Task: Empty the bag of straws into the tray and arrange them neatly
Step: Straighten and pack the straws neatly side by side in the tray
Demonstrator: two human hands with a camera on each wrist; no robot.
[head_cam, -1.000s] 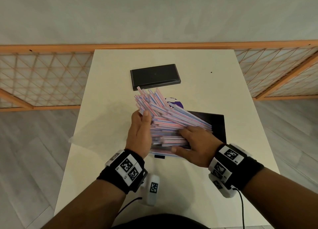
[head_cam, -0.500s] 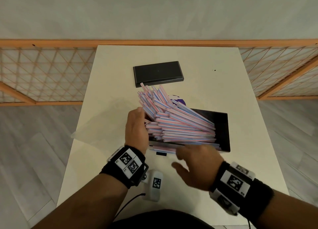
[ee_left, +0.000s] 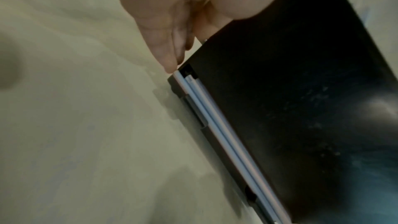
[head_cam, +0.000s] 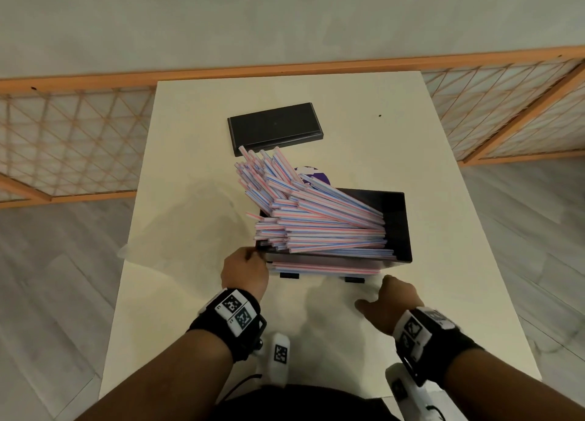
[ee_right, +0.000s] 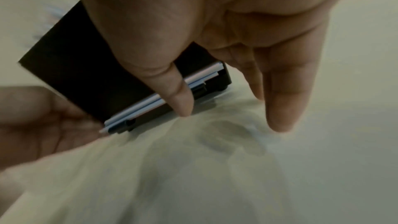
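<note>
Pink-and-blue striped straws [head_cam: 319,227] are heaped in the black tray [head_cam: 400,227], their left ends fanning up and out over its far left corner. A few straws [head_cam: 326,267] lie outside along the tray's near wall. My left hand [head_cam: 253,256] is at the near left corner; in the left wrist view its straight fingertips [ee_left: 171,67] touch the ends of those outer straws [ee_left: 217,125]. My right hand [head_cam: 380,290] hovers over the table by the near right corner, fingers spread and holding nothing. The right wrist view shows its thumb [ee_right: 181,101] in front of the tray [ee_right: 75,67].
A black lid [head_cam: 275,129] lies flat farther back on the white table [head_cam: 411,154]. A clear, limp plastic bag [head_cam: 177,221] lies left of the tray, and a purple sticker [head_cam: 315,175] shows behind the straws. An orange lattice fence [head_cam: 63,142] runs beyond the table.
My right hand let go of the straw pile and drew back toward me and to the right. My left hand slid from the pile's side down to the tray's near left corner.
</note>
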